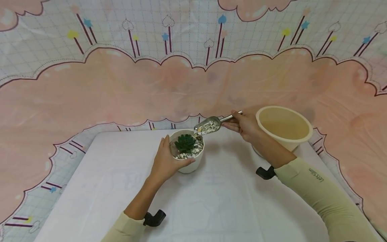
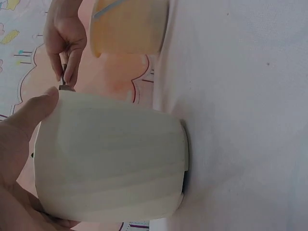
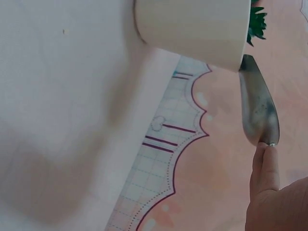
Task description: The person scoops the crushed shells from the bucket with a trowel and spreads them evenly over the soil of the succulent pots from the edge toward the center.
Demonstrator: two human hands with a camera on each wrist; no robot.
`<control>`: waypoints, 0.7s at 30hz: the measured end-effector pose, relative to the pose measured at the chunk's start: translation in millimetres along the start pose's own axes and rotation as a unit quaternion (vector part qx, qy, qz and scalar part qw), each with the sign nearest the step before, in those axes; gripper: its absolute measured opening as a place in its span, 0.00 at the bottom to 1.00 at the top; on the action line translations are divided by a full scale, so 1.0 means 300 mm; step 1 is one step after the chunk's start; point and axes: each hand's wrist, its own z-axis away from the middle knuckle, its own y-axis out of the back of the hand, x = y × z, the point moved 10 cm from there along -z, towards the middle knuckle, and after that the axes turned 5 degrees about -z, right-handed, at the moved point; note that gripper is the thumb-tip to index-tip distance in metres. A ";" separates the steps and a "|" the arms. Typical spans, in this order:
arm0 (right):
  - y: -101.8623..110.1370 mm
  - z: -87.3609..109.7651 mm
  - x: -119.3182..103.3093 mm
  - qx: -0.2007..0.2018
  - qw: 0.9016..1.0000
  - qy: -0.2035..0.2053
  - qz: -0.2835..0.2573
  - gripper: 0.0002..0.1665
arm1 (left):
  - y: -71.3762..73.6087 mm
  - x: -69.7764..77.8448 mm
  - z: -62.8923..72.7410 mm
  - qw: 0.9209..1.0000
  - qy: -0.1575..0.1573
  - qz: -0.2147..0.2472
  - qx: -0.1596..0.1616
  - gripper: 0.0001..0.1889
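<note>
Pinching a metal scoop [image 1: 215,120] by its handle with the right hand [image 1: 247,126], right of the head view's centre, and holding its load of pale pebbles [image 1: 208,127] at the right rim of a white pot [image 1: 191,166]. Clasping that pot, just below centre, between thumb and fingers of the left hand [image 1: 167,163]. Containing a green plant [image 1: 185,144] and more pebbles; standing on a white table [image 1: 223,205], left of a cream bucket [image 1: 281,121] at centre right.
</note>
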 end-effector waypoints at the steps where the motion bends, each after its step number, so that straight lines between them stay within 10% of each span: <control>1: 0.002 0.000 0.000 0.002 1.000 0.000 -0.002 0.11 | 0.001 0.000 -0.002 1.000 -0.005 0.002 -0.001 0.70; 21: -0.010 0.007 -0.002 -0.016 1.000 0.011 -0.002 0.11 | 0.007 0.004 -0.004 1.000 -0.018 0.001 -0.020 0.70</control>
